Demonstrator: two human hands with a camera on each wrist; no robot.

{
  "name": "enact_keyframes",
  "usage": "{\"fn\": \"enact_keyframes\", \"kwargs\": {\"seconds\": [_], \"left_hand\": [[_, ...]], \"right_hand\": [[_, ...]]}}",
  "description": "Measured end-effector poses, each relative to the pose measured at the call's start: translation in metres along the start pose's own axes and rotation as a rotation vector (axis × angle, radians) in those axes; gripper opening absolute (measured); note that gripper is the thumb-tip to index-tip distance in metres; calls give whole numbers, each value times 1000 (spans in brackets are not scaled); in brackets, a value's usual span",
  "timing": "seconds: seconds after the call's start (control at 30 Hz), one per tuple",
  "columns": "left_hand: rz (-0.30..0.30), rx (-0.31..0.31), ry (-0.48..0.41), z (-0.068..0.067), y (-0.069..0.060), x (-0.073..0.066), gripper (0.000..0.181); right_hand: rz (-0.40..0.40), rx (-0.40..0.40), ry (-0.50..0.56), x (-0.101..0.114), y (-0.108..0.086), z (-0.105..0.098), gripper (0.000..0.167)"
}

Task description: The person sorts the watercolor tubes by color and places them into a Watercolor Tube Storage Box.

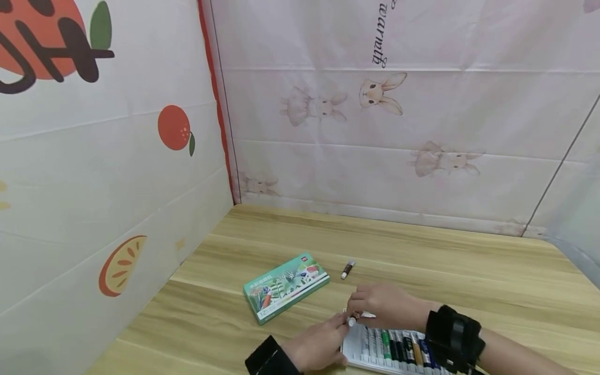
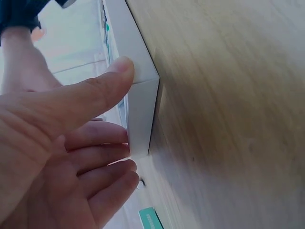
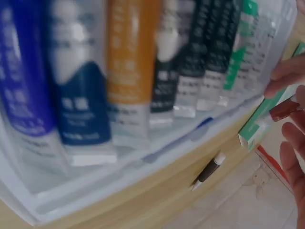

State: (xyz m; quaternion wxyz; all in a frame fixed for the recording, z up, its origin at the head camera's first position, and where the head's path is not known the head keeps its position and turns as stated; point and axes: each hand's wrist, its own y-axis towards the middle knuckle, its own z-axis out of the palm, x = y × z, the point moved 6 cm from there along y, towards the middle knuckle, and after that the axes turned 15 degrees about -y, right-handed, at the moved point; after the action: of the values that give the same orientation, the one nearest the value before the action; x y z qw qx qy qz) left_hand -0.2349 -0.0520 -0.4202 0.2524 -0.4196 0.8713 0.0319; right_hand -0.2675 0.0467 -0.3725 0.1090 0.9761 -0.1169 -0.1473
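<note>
Paint tube (image 3: 284, 110), pinched by the right hand (image 1: 386, 304) at the far-left corner of the tray (image 2: 141, 117); the left hand (image 1: 319, 344), fingers nearly straight, touches its edge.

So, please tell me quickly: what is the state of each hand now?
Left hand: open, touching the white rectangular paint tray.
Right hand: closed, holding a small reddish-brown paint tube.

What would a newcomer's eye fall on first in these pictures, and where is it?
The large red-and-black print on the left wall, at the head view's top left, probably comes first. The green box, on the wooden table beyond the left hand, may follow. Then come the colourful tubes lined up in the white tray that this hand touches.
</note>
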Motion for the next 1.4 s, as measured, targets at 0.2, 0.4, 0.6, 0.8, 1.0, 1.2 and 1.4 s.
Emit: {"fn": "enact_keyframes", "kwargs": {"seconds": [0.2,0.4,0.6,0.8,1.0,1.2,1.4], "left_hand": [[-17,-8,19,1,-2,0,67],[28,-9,34,-1,-1,-3,67],[12,16,-14,0,0,-2,62],[14,15,-13,0,0,-2,60],[5,17,-10,1,-2,-1,61],[20,12,-16,1,-1,0,61],[46,5,-14,-1,-2,0,64]], "right_hand": [[-62,0,-9,15,-7,3,28],[-107,-39,-62,22,-12,4,20],[-181,-73,-91,30,-14,7,15],[-224,-36,-171,36,-14,15,18],[-160,-7,-50,32,-16,17,11],[-107,35,6,31,-13,15,16],[11,164,119,25,-6,17,13]]}}
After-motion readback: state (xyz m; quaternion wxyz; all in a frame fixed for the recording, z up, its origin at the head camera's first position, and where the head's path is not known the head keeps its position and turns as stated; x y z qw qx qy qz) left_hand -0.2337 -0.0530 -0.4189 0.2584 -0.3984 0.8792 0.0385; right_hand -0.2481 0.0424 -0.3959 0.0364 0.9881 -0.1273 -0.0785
